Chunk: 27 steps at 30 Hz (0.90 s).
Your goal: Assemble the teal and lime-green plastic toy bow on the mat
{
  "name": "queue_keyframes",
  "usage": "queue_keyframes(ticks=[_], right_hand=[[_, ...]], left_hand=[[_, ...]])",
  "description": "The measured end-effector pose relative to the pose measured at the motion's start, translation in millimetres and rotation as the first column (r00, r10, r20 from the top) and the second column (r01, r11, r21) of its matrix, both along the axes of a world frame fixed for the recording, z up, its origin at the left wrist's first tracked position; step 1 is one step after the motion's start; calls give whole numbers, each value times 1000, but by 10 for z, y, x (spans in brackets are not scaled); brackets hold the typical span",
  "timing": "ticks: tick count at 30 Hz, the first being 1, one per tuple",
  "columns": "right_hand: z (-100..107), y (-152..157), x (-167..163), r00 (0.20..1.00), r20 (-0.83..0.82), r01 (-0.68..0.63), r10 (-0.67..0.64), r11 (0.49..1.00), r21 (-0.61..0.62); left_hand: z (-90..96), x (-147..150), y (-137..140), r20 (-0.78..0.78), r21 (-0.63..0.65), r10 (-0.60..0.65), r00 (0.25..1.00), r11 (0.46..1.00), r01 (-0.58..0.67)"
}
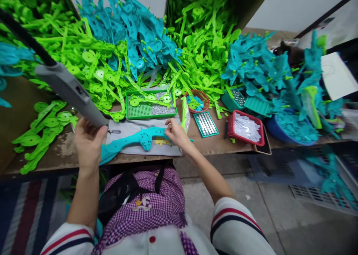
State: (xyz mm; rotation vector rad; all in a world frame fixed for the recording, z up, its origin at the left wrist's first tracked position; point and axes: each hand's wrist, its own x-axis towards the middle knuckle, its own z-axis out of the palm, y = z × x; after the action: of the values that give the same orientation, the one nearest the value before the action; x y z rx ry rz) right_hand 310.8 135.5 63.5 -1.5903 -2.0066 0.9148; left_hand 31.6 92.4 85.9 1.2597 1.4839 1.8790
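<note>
My left hand (88,141) is wrapped round a grey electric screwdriver (74,94), whose metal bit sticks out to the right over the near work area. A long turquoise plastic part (144,138) with a widened middle lies across a grey cloth (131,148) at the table's front edge. At its right end, my right hand (176,133) has its fingers closed on the part; the fingertips are partly hidden. Just beyond that hand stands a lime-green part (184,115) beside clear plastic. Behind the cloth is a green tray (137,111) of small metal screws, with lime-green parts resting across it.
Heaps of lime-green parts (201,42) and turquoise parts (134,31) fill the back. To the right are a teal tray of round metal discs (206,124), a red tub of whitish pieces (246,127) and a blue bowl (279,133). More green parts (41,135) lie left.
</note>
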Motion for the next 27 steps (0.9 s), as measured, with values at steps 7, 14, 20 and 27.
queue_keyframes(ticks=[7,14,20,27], right_hand=[[-49,-17,-96,974,222,-53,47,998,22],[6,41,-183,881,440,-165,173,985,-58],[28,127,-105,928,324,-179,182,983,-38],[-81,116,-138,922,339,-183,185,982,-39]], left_hand=[[-41,-96,130,70,42,-39,997,998,36],[-188,-324,-214,-167,-109,238,957,960,-258],[-452,-639,-697,-480,-268,363,799,806,-528],[-760,-669,-764,-296,-486,281,913,779,-397]])
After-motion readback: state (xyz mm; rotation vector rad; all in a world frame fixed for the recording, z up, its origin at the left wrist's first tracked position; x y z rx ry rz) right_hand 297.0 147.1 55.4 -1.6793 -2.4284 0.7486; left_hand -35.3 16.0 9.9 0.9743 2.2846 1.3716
